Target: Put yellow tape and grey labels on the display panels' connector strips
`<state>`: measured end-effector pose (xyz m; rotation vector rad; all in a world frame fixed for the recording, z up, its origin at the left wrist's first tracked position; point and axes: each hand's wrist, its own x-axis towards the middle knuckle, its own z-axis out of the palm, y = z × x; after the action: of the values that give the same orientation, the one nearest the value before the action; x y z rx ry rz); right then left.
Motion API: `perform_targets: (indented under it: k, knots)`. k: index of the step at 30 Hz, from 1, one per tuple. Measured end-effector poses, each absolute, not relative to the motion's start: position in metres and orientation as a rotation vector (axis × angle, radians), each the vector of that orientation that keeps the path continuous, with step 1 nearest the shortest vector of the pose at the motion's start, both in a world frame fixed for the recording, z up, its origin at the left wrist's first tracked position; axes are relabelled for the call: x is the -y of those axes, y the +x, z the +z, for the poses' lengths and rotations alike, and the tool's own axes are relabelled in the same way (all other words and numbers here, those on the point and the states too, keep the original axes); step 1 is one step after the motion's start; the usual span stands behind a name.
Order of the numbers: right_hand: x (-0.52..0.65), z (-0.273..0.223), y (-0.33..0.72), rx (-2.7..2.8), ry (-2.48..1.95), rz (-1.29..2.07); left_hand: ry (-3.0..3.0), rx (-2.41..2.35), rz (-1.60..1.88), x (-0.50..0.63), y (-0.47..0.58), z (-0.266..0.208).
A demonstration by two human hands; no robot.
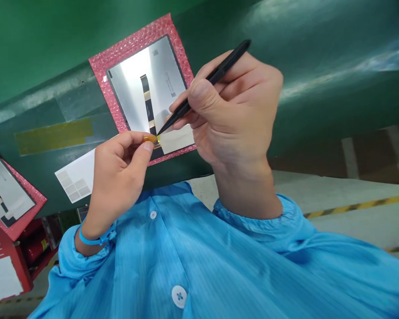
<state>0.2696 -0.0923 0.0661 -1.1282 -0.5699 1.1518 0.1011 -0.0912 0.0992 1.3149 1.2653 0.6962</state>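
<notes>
A display panel (128, 88) with a silvery back lies on pink bubble wrap (101, 66). Down its middle runs a black and gold flex cable (149, 108). My right hand (236, 106) grips slim black tweezers (219, 71), their points angled down to the cable's near end. There my left hand (119, 173) pinches thumb and index finger together beside the tip, an amber finger cot on the index finger. A small yellowish piece (158, 141) shows right by the pinch; whether the fingers hold it I cannot tell.
A white sheet with grey squares (75, 181) lies left of the panel, partly under my left hand. Farther left is another panel (9, 190) on pink wrap. Yellow tape (53, 136) sticks to the green mat (96, 97). A red box (6, 252) stands below the table edge.
</notes>
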Motion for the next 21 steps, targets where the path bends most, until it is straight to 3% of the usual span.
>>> perform_targets:
  k: [14, 21]
  knots:
    - [0.091, 0.040, 0.270, 0.842, -1.079, 0.642, 0.895, -1.172, 0.601, 0.097, 0.103, 0.084]
    - [0.086, 0.029, 0.284, 0.813, -1.129, 0.785, 1.338, -1.405, 0.725, 0.103, 0.098, 0.068]
